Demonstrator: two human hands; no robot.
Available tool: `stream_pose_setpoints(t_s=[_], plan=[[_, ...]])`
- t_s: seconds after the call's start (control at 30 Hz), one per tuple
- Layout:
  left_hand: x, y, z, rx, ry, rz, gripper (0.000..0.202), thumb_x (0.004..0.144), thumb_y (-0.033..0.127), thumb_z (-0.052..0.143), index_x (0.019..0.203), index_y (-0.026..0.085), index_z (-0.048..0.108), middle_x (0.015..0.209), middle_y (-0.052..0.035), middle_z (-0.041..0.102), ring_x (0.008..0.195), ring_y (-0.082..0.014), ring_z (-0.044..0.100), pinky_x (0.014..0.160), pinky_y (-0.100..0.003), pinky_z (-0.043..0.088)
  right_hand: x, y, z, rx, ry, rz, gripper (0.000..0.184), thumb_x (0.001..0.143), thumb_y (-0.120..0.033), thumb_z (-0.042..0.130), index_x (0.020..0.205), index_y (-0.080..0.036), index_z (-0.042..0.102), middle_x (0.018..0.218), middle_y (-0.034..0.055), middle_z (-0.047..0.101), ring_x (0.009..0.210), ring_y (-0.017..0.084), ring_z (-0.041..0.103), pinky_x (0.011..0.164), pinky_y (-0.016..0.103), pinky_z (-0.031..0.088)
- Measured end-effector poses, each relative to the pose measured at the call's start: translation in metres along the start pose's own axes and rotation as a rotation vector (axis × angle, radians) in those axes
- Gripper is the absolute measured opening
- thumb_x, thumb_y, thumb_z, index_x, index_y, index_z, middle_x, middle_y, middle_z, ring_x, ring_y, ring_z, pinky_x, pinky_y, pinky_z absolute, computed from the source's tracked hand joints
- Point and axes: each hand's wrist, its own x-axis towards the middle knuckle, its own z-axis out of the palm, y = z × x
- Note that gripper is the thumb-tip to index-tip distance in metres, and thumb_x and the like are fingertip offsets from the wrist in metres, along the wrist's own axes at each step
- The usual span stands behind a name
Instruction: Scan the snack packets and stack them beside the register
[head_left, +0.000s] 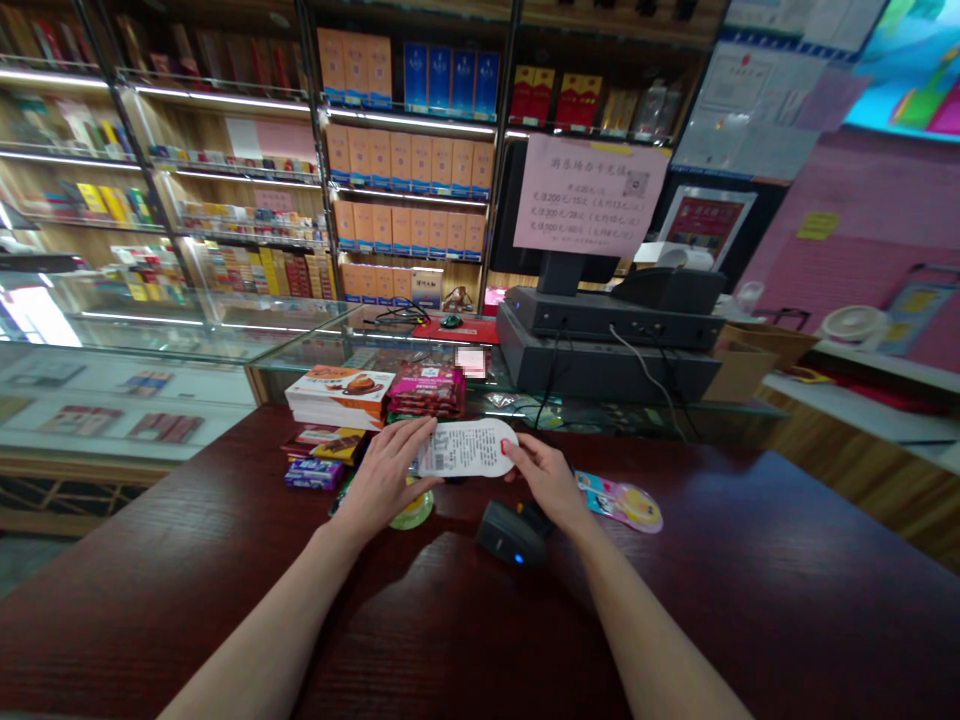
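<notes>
A white package card [472, 448] with rounded ends, small print and a barcode is held level above the counter. My left hand [382, 475] grips its left end, fingers on top and thumb at the near edge. My right hand [544, 475] pinches the right end, thumb on top over a red spot. Below lies a black barcode scanner [510, 535] with a blue light, partly hidden by my right hand. A round yellow-green package [412, 512] lies under my left hand. Right of my right hand lies a blister pack [621, 502] in pink, blue and yellow.
White-and-orange boxes [337, 398], pink snack bags [426, 388] and a purple pack [315, 474] stand along the back left of the wooden counter [225, 590]. Behind are a glass display case [360, 350], a cash register [607, 340] with hanging cables and a cardboard box [739, 370].
</notes>
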Motion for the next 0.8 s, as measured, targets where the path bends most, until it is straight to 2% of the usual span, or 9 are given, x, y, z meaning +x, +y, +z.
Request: stream_pose_setpoints(t_s=[0.2,0.43,0.6,0.8], plan=[[-0.001,-0.003,0.001,-0.05,0.085,-0.005,0.082,0.087,0.038,0.071,0.154,0.028,0.026,0.144,-0.0118,0.054,0.13,-0.0292,0.051,0.111,-0.05,0.042,0.001,0.0,0.0,0.07,-0.039,0.027,0.051,0.089,-0.055,0.06,0.126,-0.02,0.064,0.099,0.0044,0.076,0.083,0.02,0.07,0.075,0.032,0.056],[-0.002,-0.009,0.003,-0.043,0.119,0.004,0.08,0.086,0.037,0.072,0.152,0.028,0.029,0.141,-0.0112,0.057,0.129,-0.0289,0.053,0.112,-0.051,0.042,0.01,0.007,-0.007,0.011,-0.076,0.002,0.049,0.091,-0.047,0.057,0.132,-0.021,0.06,0.11,0.0054,0.076,0.101,0.023,0.07,0.089,0.036,0.055],[-0.003,-0.013,0.0,-0.038,0.106,0.003,0.076,0.088,0.034,0.07,0.151,0.028,0.03,0.144,-0.0113,0.054,0.131,-0.0288,0.051,0.112,-0.051,0.041,0.015,0.012,-0.022,-0.1,-0.125,-0.009,0.051,0.094,-0.046,0.053,0.138,-0.021,0.056,0.102,0.0054,0.077,0.096,0.022,0.071,0.094,0.04,0.054],[-0.004,-0.017,-0.003,-0.039,0.113,-0.012,0.073,0.089,0.034,0.069,0.15,0.028,0.03,0.144,-0.0116,0.054,0.132,-0.0289,0.05,0.111,-0.051,0.042,0.007,0.021,-0.044,-0.226,-0.22,-0.033,0.046,0.095,-0.043,0.052,0.135,-0.021,0.057,0.114,0.0081,0.075,0.107,0.022,0.069,0.101,0.042,0.05]])
